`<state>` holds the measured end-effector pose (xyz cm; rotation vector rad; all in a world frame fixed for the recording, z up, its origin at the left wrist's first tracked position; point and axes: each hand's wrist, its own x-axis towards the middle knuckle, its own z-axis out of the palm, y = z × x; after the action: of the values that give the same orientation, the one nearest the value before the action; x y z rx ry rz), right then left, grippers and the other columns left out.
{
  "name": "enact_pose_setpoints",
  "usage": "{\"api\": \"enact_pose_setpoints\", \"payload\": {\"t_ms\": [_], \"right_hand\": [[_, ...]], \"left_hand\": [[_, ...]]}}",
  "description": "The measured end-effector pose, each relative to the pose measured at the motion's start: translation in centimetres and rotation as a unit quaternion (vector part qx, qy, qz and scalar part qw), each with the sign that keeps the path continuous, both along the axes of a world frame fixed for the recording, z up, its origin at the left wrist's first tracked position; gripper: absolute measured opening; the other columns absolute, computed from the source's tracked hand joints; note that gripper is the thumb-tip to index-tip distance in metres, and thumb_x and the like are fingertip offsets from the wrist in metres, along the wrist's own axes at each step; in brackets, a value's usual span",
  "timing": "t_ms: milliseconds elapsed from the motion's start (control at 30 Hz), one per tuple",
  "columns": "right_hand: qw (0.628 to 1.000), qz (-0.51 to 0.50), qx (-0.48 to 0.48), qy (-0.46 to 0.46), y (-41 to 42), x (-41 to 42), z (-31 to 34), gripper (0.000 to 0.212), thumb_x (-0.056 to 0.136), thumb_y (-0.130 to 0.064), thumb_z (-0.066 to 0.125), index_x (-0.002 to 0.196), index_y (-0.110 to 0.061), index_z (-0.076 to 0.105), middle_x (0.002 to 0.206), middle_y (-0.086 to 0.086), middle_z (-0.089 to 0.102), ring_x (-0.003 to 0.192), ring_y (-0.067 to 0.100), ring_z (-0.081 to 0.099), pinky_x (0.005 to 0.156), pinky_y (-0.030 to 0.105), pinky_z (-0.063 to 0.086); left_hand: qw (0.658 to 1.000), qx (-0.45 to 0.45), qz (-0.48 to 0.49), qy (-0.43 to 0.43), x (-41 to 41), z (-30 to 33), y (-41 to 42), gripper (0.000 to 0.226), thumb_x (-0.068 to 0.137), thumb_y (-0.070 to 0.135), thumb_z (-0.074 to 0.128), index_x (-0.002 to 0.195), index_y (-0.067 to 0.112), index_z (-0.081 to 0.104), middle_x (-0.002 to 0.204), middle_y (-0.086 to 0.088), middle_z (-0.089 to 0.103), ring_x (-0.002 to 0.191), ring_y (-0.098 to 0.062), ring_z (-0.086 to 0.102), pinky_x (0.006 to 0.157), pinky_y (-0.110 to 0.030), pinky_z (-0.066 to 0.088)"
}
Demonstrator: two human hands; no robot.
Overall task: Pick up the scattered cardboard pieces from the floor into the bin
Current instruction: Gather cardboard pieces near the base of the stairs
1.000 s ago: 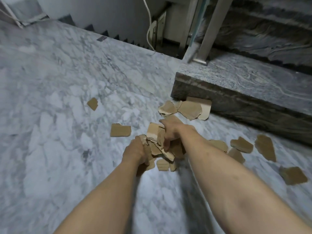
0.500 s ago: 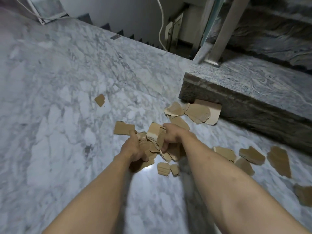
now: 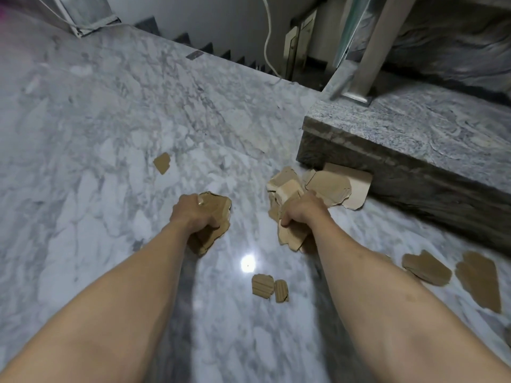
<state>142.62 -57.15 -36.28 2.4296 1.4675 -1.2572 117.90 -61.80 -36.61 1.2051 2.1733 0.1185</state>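
The left hand [image 3: 193, 214] grips a bundle of brown cardboard pieces [image 3: 214, 222], fingers curled tight round them, the torn edges sticking out past the knuckles and below the fist. The right hand [image 3: 302, 214] grips its own handful of cardboard [image 3: 290, 233] the same way — fingers wrapped round a stack whose paler pieces fan out above the fist and whose ragged ends hang beneath it. Both fists are held apart over the marble floor [image 3: 96, 161], with bare floor between them.

Just beyond the right fist, more torn pieces [image 3: 340, 186] lie against the foot of the stone step [image 3: 414, 150]. Below and between the two grips, two small corrugated scraps [image 3: 269, 287] lie side by side on the floor, touching. To the outside of the right forearm lie two larger pieces [image 3: 427, 268] — one beside the other, near but apart. Well beyond the left fist, a lone small piece [image 3: 162, 163] lies by itself. No bin shows in this view.
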Motion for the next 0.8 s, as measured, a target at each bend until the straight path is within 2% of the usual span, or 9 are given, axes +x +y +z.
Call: {"api": "enact_pose_setpoints", "payload": {"t_ms": [100,167,267,333,400,500,600,733,800], "right_hand": [[0.999,0.026,0.024,-0.036,0.2,-0.6,-0.3,0.097,0.066,-0.016,0.086,0.146,-0.009,0.032,0.144,0.012,0.032,0.132,0.034,0.037,0.100,0.045,0.048],[0.995,0.089,0.003,-0.033,0.5,-0.8,0.4,0.091,0.064,-0.015,0.087,0.141,-0.006,0.038,0.137,0.011,0.046,0.122,0.033,0.050,0.089,0.040,0.051],[0.964,0.230,-0.114,-0.074,1.4,0.0,2.3,0.064,0.058,-0.019,0.093,0.111,-0.006,0.060,0.113,0.008,0.062,0.099,0.032,0.062,0.084,0.039,0.056],[0.925,0.296,-0.215,-0.101,2.5,1.0,3.4,0.052,0.053,-0.023,0.096,0.095,-0.006,0.071,0.106,0.011,0.071,0.099,0.034,0.067,0.091,0.044,0.056],[0.911,0.321,-0.234,-0.113,3.4,1.9,4.7,0.046,0.052,-0.025,0.097,0.088,-0.009,0.074,0.095,0.011,0.073,0.100,0.035,0.068,0.093,0.046,0.056],[0.943,0.314,-0.086,-0.075,4.7,1.9,6.0,0.084,0.040,-0.029,0.099,0.116,-0.016,0.063,0.112,0.005,0.068,0.101,0.031,0.065,0.089,0.046,0.058],[0.957,0.289,0.011,-0.034,5.0,-0.3,5.4,0.106,0.054,-0.021,0.096,0.144,-0.023,0.039,0.133,0.008,0.056,0.114,0.034,0.058,0.093,0.045,0.055],[0.949,0.307,0.007,-0.070,5.9,-3.3,2.1,0.120,0.057,-0.021,0.095,0.153,-0.020,0.023,0.150,0.011,0.045,0.127,0.037,0.051,0.098,0.047,0.050],[0.951,0.294,-0.009,-0.092,6.6,-3.8,0.4,0.120,0.054,-0.022,0.095,0.150,-0.019,0.024,0.146,0.012,0.049,0.124,0.038,0.053,0.097,0.048,0.051]], "left_hand": [[1.000,-0.022,-0.008,-0.009,0.5,0.1,0.6,0.087,0.069,0.031,0.087,0.139,0.007,0.042,0.141,-0.017,0.044,0.125,-0.036,0.047,0.093,-0.038,0.044],[0.999,-0.019,0.006,-0.027,0.8,0.0,0.6,0.088,0.072,0.027,0.086,0.142,0.007,0.039,0.143,-0.015,0.045,0.129,-0.034,0.046,0.096,-0.038,0.044],[0.998,-0.022,0.020,-0.050,0.7,-0.1,0.4,0.087,0.071,0.026,0.086,0.142,0.008,0.040,0.141,-0.013,0.049,0.127,-0.034,0.047,0.098,-0.039,0.045],[0.996,-0.016,0.034,-0.085,0.3,0.1,0.5,0.087,0.062,0.029,0.089,0.136,0.009,0.047,0.134,-0.011,0.054,0.119,-0.034,0.053,0.097,-0.043,0.049],[0.992,-0.002,0.045,-0.118,-0.4,-0.5,1.0,0.094,0.047,0.036,0.089,0.129,0.009,0.052,0.128,-0.010,0.059,0.111,-0.032,0.057,0.093,-0.046,0.053],[0.985,0.013,0.064,-0.160,-1.0,-0.8,1.3,0.097,0.048,0.032,0.092,0.129,0.008,0.045,0.125,-0.006,0.056,0.110,-0.031,0.057,0.093,-0.046,0.054],[0.979,0.037,0.100,-0.174,-1.4,-0.7,1.9,0.085,0.058,0.021,0.091,0.128,0.007,0.044,0.121,-0.007,0.057,0.108,-0.031,0.058,0.093,-0.045,0.053],[0.972,0.063,0.139,-0.181,-2.8,-1.2,4.1,0.081,0.056,0.022,0.091,0.125,0.007,0.053,0.121,-0.009,0.063,0.105,-0.030,0.061,0.091,-0.040,0.054],[0.969,0.068,0.158,-0.179,-3.6,-1.1,5.4,0.093,0.058,0.022,0.090,0.136,0.007,0.043,0.129,-0.010,0.059,0.111,-0.031,0.059,0.095,-0.041,0.052]]}}
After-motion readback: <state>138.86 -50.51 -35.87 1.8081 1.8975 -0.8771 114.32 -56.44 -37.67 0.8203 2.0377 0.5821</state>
